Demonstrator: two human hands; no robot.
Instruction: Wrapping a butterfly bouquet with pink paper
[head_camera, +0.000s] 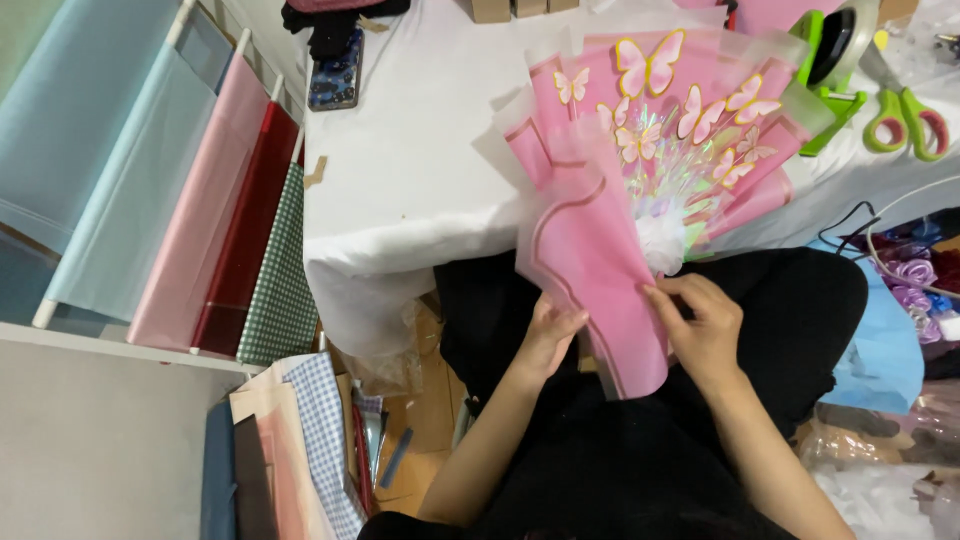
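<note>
A pink wrapped bouquet (660, 130) lies with its top on the white table (420, 170) and its stem end over my lap. It carries several pink paper butterflies with gold edges and shiny iridescent film. My left hand (550, 335) grips the lower left edge of the outer pink wrapping sheet (590, 260). My right hand (700, 325) pinches the sheet's right edge, just below a white tuft (660, 240) at the bouquet's neck.
A green tape dispenser (830, 70) and green-handled scissors (905, 115) lie at the table's far right. A phone (335, 75) rests at the table's left. Rolls of coloured wrapping paper (200, 200) hang on a rack at left. Ribbon and blue paper (900, 320) sit at right.
</note>
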